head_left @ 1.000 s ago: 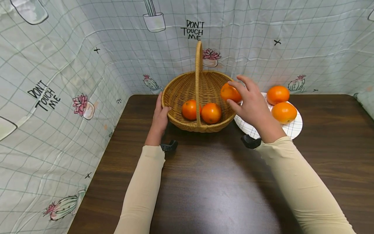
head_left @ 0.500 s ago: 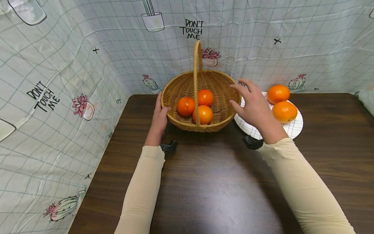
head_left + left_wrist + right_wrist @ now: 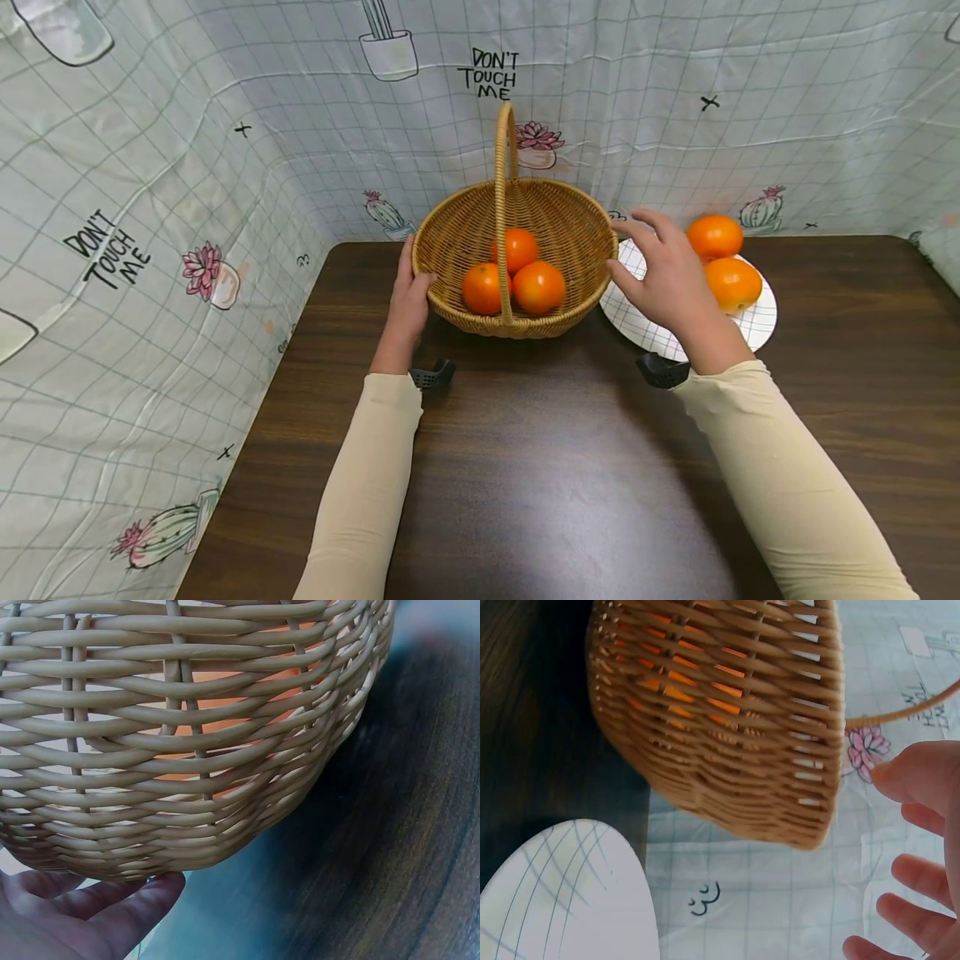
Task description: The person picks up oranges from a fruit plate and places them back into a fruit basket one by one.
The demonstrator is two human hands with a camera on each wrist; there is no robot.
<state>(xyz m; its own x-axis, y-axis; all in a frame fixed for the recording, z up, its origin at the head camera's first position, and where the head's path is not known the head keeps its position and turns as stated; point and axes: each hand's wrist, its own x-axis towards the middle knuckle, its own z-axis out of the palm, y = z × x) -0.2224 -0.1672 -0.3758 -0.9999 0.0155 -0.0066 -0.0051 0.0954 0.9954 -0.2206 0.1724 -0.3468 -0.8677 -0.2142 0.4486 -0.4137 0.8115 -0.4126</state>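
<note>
A wicker basket [image 3: 457,212] with a tall arched handle [image 3: 501,167] stands at the back of the table with three oranges [image 3: 540,287] in it. My left hand [image 3: 409,304] holds its left side, thumb at the rim. In the left wrist view, the fingers [image 3: 135,911] lie against the woven wall. Just beyond the basket's right rim, my right hand [image 3: 667,271] hovers over the plate with nothing in it. The right wrist view shows its thumb and fingers spread apart, clear of the weave.
Two oranges [image 3: 733,285] sit on a white plate [image 3: 637,321] with a grid pattern, right of the basket. All of this is on a dark wooden table [image 3: 540,467]. A printed cloth [image 3: 645,92] hangs behind and along the left side.
My right hand has let go of an orange inside the basket and drawn back to the right, past the rim. The oranges there have rolled and shifted. The left hand stays at the basket.
</note>
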